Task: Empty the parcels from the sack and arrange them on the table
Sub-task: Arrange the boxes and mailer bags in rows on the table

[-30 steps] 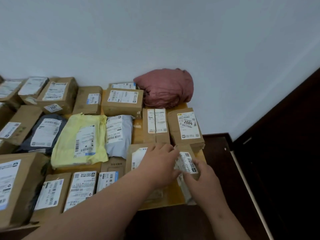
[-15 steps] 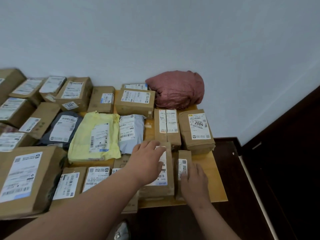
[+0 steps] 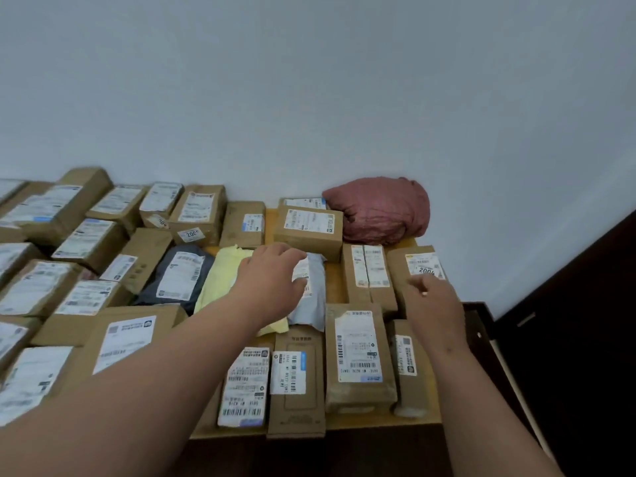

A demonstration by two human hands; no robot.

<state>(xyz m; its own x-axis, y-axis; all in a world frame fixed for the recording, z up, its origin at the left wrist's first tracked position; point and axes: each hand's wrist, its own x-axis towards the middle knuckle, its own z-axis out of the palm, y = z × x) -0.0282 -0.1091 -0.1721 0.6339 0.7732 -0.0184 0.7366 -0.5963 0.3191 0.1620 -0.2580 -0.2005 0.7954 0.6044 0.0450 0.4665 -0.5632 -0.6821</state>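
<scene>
Brown cardboard parcels (image 3: 358, 352) w/ white labels pack the wooden table (image 3: 382, 421) to its front & right edges. Our left hand (image 3: 272, 287), fingers loose, hovers over the grey poly mailer (image 3: 315, 297); right hand (image 3: 435, 304), relaxed, holds nothing, near the right edge. Crumpled pink sack (image 3: 382, 211) sits at the back corner.

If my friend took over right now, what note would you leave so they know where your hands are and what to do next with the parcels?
Left hand: open, reaching over the yellow bag and the grey bag, no grip on anything.
Right hand: loosely open, empty, above the box marked 2004.
Parcels: boxes and bags lie in rows, labels up, over the table. The long box and narrow box lie side by side at the near right edge.
The pink sack lies crumpled against the wall.
Done: many parcels laid out.
Left: check the sack for more; its inside is hidden.
</scene>
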